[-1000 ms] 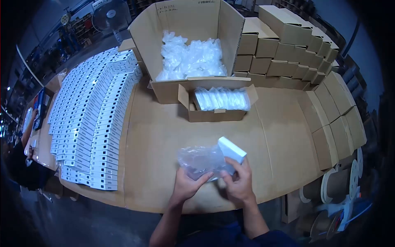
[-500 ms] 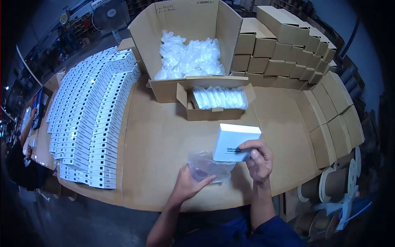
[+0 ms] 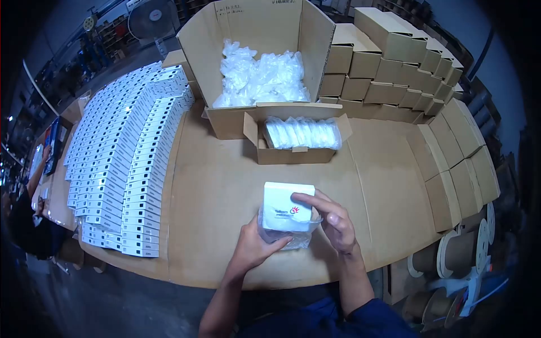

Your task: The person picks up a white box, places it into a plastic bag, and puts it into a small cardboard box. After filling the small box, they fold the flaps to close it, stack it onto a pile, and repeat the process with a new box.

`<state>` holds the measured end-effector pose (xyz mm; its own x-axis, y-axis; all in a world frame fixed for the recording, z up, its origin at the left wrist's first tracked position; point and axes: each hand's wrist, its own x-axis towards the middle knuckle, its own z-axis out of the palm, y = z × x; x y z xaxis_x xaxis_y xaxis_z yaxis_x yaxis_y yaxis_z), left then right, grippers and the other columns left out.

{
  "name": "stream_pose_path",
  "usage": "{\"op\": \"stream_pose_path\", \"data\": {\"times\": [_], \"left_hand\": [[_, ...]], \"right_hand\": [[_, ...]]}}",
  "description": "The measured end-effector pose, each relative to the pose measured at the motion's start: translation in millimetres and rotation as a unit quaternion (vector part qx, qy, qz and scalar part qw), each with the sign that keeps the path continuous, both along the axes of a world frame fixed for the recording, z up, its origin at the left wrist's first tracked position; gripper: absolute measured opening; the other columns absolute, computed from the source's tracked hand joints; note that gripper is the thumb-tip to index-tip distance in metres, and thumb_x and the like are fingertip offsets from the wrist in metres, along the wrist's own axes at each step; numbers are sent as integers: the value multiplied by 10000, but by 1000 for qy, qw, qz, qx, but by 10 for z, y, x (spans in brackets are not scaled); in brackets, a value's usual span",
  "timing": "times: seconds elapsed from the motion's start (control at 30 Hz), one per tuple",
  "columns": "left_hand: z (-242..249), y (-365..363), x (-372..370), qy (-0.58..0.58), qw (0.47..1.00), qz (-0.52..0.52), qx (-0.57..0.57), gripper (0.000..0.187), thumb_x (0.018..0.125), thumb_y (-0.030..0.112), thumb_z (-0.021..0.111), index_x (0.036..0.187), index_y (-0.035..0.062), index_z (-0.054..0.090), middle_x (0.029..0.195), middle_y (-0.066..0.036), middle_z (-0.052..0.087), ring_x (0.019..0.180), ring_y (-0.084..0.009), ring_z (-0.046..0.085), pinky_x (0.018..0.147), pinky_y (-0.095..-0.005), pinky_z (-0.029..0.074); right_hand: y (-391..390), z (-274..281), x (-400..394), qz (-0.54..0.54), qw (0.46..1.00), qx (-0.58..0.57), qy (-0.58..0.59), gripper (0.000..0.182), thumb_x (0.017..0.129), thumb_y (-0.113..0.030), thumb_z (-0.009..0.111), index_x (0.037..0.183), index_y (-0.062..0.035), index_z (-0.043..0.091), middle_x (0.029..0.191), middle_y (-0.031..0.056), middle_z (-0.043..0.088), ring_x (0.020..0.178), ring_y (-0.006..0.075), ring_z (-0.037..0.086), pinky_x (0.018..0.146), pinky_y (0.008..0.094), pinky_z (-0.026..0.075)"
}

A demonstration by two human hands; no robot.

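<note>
A flat white box point(image 3: 286, 197) with dark lettering and a small red mark sits upright, its lower part inside a clear plastic bag point(image 3: 290, 241). My left hand point(image 3: 252, 246) grips the bag and the box's lower left side, thumb across the front. The fingers of my right hand point(image 3: 333, 221) stretch over the box's right side, one fingertip touching its front face. The thumb of that hand stands apart from the box, near the bag's lip. Beyond them, an open carton point(image 3: 293, 156) holds a row of bagged white boxes point(image 3: 304, 133).
Stacked white boxes point(image 3: 121, 163) cover the table's left side. A large carton point(image 3: 256, 17) of loose clear bags point(image 3: 262, 76) stands at the back. Brown cartons point(image 3: 389, 73) are piled back right, more along the right edge point(image 3: 451, 169). Another person point(image 3: 34, 214) is far left.
The white box has moved left and down into the mouth of the bag. My right hand has followed it, and its thumb has come off the box's front. The left hand keeps hold of the bag.
</note>
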<state>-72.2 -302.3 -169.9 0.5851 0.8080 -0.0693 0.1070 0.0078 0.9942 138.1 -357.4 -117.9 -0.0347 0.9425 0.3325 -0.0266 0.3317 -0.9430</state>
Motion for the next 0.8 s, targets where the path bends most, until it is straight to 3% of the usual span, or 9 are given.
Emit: {"op": "stream_pose_path", "data": {"times": [0.13,0.2,0.23,0.37,0.47,0.5,0.63,0.73,0.8], "left_hand": [[35,-34,-57,-95,995,-25,6,656,934,195,783,1455,-43,464,1357,-147,628,1275,-209,590,1096,-363,464],[-187,-25,-129,-167,978,-12,-121,540,1036,221,629,1470,-46,448,1371,-136,604,1275,-205,574,1103,-359,451],[-268,-25,-145,-201,962,-6,-185,493,1087,234,552,1477,-47,441,1379,-131,593,1275,-203,566,1107,-357,444],[-388,-112,-73,-220,960,77,-154,435,1139,240,392,1462,-45,456,1343,-127,610,1234,-193,588,1088,-361,454],[-419,-105,-55,-242,955,97,-140,425,1136,242,409,1445,-43,470,1333,-131,614,1232,-190,587,1088,-362,452],[-403,-95,-40,-238,958,99,-124,426,1138,249,403,1440,-43,474,1331,-132,615,1236,-192,585,1092,-363,448],[-514,-82,-16,-231,962,104,-99,488,1146,313,346,1450,-56,446,1380,-168,595,1283,-240,580,1121,-414,444],[-521,-26,-48,-222,969,92,-54,530,1149,322,309,1493,-70,400,1410,-183,568,1327,-248,544,1159,-419,399],[-341,-59,8,-210,971,117,-20,563,1151,340,288,1524,-73,377,1410,-180,563,1326,-242,531,1163,-402,378]], "right_hand": [[32,-97,28,22,1000,-15,-7,682,957,-401,431,1377,113,589,1385,280,565,1327,367,530,1144,419,359],[31,-130,61,33,998,-33,-30,660,962,-394,447,1368,101,603,1380,269,572,1334,356,526,1144,416,360],[35,-134,130,88,994,-50,-37,617,963,-289,536,1460,76,512,1405,240,562,1355,329,515,1161,421,361],[2,-305,-129,-31,988,-54,139,689,902,5,704,1507,20,374,1482,205,504,1356,260,521,1169,398,402],[-91,-486,-244,-82,962,-92,244,518,916,10,725,1367,15,471,1475,226,507,1303,227,572,1122,370,457],[-87,-500,-382,-127,950,-72,275,349,946,20,708,1245,16,528,1346,199,602,1165,181,641,1032,323,514],[-110,-622,-498,-180,926,-125,309,176,986,-17,695,1138,18,612,1029,68,695,958,100,636,867,251,523],[-114,-694,-423,-172,933,-107,298,187,987,-34,704,1144,14,615,1017,50,690,942,88,630,857,243,519],[-115,-718,-361,-130,947,-71,284,160,999,-55,689,1132,-6,613,1171,143,706,1070,151,647,962,287,501]]}}
